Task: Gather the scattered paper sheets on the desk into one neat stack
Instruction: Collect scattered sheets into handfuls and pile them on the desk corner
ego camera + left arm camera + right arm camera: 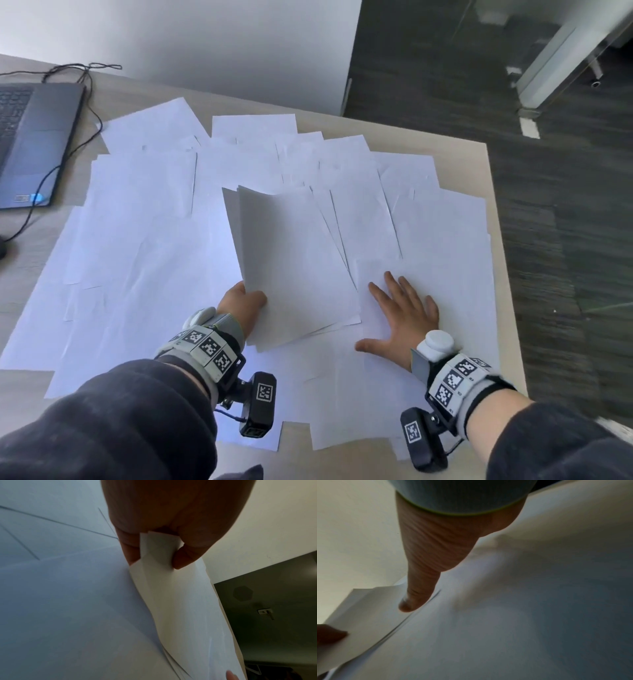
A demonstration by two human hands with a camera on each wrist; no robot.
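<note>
Many white paper sheets lie scattered and overlapping across the desk. My left hand pinches a small bundle of sheets by its near left edge, tilted up off the desk; the left wrist view shows thumb and fingers clamping the bundle. My right hand lies flat with fingers spread on a sheet just right of the bundle. In the right wrist view the thumb stretches toward the bundle's edge.
A dark laptop with black cables sits at the desk's far left. The desk's right edge drops to dark floor. A white wall stands behind the desk.
</note>
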